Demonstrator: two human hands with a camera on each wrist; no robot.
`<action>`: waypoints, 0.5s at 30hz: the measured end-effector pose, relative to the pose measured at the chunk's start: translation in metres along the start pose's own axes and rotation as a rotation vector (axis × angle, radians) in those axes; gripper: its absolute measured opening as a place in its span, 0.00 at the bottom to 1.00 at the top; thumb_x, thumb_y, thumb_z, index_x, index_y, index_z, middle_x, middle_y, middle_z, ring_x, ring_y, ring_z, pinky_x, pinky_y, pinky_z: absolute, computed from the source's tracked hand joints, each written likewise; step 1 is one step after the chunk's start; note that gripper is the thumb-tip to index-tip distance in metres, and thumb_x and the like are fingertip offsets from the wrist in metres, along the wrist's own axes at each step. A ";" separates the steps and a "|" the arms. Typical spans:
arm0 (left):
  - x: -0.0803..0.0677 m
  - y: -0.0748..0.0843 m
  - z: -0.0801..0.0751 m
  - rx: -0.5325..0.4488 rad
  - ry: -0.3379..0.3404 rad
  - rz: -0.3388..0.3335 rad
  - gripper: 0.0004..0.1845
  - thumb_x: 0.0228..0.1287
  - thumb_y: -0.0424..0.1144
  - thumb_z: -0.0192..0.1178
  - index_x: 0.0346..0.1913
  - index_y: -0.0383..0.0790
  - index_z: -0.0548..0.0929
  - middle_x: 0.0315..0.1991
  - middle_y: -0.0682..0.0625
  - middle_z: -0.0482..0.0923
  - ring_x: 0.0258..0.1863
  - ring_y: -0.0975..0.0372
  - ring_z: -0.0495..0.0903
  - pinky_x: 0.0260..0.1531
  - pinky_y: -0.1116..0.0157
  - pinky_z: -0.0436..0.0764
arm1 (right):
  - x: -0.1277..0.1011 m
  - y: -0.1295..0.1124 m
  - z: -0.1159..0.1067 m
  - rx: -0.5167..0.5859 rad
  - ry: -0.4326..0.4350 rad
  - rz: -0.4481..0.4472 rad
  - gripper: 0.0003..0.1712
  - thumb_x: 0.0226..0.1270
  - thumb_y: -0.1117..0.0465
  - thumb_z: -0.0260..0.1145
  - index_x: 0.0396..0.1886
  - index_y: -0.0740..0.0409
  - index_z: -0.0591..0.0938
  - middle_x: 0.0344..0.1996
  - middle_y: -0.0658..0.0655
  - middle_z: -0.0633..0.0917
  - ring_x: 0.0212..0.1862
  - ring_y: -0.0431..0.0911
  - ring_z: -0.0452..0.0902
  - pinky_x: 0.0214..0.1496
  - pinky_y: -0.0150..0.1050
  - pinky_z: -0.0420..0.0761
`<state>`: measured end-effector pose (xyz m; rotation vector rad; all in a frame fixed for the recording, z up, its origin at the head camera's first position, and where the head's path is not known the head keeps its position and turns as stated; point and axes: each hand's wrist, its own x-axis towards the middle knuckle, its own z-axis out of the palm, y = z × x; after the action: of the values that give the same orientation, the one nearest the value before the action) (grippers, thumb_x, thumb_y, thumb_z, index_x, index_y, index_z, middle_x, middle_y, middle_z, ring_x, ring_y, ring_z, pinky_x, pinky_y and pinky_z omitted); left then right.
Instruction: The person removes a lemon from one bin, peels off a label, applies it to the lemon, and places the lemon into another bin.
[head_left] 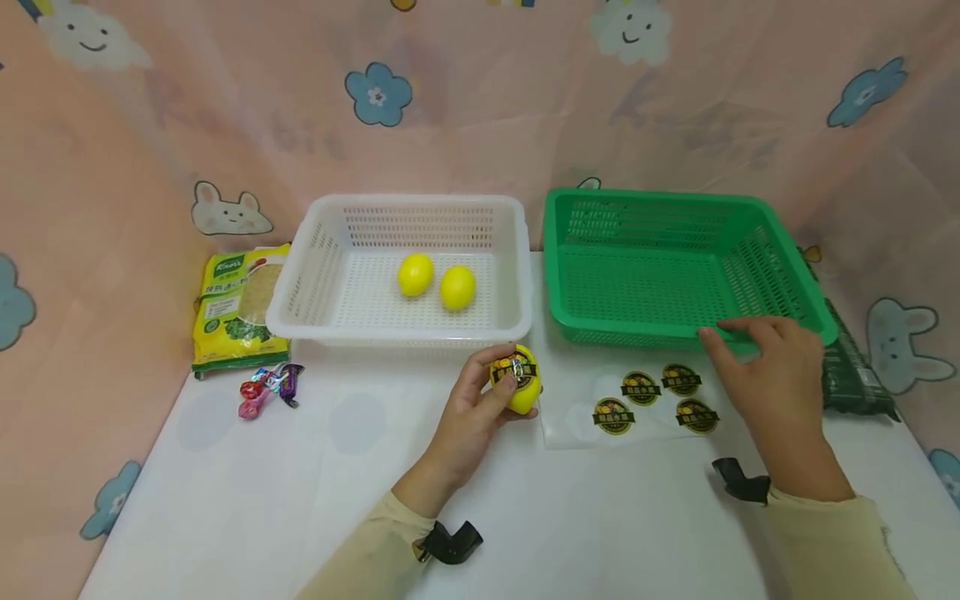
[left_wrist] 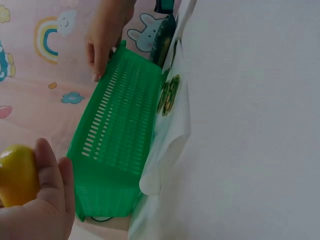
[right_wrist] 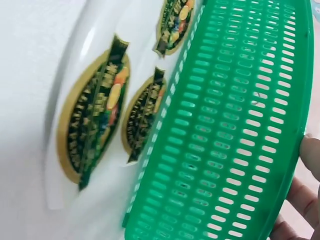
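On the white table (head_left: pixel 300 500) with pink cartoon cloth behind it, the left hand (head_left: pixel 468 421) curls its fingers round a yellow plastic lemon with a dark round sticker (head_left: pixel 517 379), held just in front of the white plastic basket (head_left: pixel 300 275) near the table's middle. The empty green plastic basket (head_left: pixel 637 283) lies to the lemon's right. The right hand (head_left: pixel 772 375) rests straight fingers on that basket's near rim, just behind the clear sheet of round stickers (head_left: pixel 652 396), so it is the nearer hand.

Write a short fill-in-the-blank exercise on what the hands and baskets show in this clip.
1. The left hand holds a stickered ____.
2. The white basket contains ____ lemons.
3. The right hand rests on the rim of the ____ basket.
4. The sticker sheet still carries ____ stickers.

Missing words: lemon; two; green; four
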<state>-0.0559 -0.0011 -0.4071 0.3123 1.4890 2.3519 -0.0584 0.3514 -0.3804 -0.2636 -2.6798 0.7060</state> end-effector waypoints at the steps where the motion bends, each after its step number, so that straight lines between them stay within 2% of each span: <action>1: 0.003 0.000 0.001 0.002 -0.008 0.005 0.22 0.84 0.33 0.50 0.75 0.37 0.64 0.71 0.40 0.65 0.55 0.52 0.80 0.51 0.60 0.86 | 0.000 0.000 0.000 -0.002 -0.004 0.006 0.26 0.79 0.48 0.67 0.59 0.67 0.85 0.61 0.75 0.76 0.66 0.76 0.62 0.67 0.74 0.59; 8: 0.034 0.018 0.020 0.041 -0.087 0.079 0.21 0.84 0.32 0.51 0.74 0.37 0.67 0.70 0.41 0.67 0.52 0.55 0.81 0.51 0.60 0.86 | 0.005 -0.006 -0.008 -0.049 -0.099 0.088 0.33 0.79 0.41 0.65 0.63 0.67 0.84 0.65 0.77 0.75 0.71 0.78 0.58 0.69 0.76 0.59; 12: 0.062 0.036 0.039 0.058 -0.114 0.120 0.22 0.84 0.31 0.51 0.75 0.37 0.68 0.68 0.42 0.69 0.49 0.57 0.81 0.49 0.59 0.87 | 0.007 -0.008 -0.013 -0.059 -0.141 0.116 0.35 0.78 0.39 0.65 0.64 0.66 0.83 0.66 0.77 0.74 0.73 0.79 0.55 0.68 0.77 0.59; 15: 0.092 0.049 0.056 0.084 -0.107 0.109 0.22 0.84 0.32 0.53 0.75 0.39 0.70 0.66 0.45 0.71 0.47 0.57 0.81 0.48 0.59 0.87 | 0.010 -0.008 -0.014 -0.055 -0.165 0.121 0.35 0.78 0.39 0.65 0.64 0.65 0.83 0.67 0.78 0.74 0.74 0.79 0.54 0.68 0.77 0.58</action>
<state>-0.1284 0.0621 -0.3384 0.5449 1.5579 2.3192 -0.0626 0.3535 -0.3624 -0.4008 -2.8629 0.7195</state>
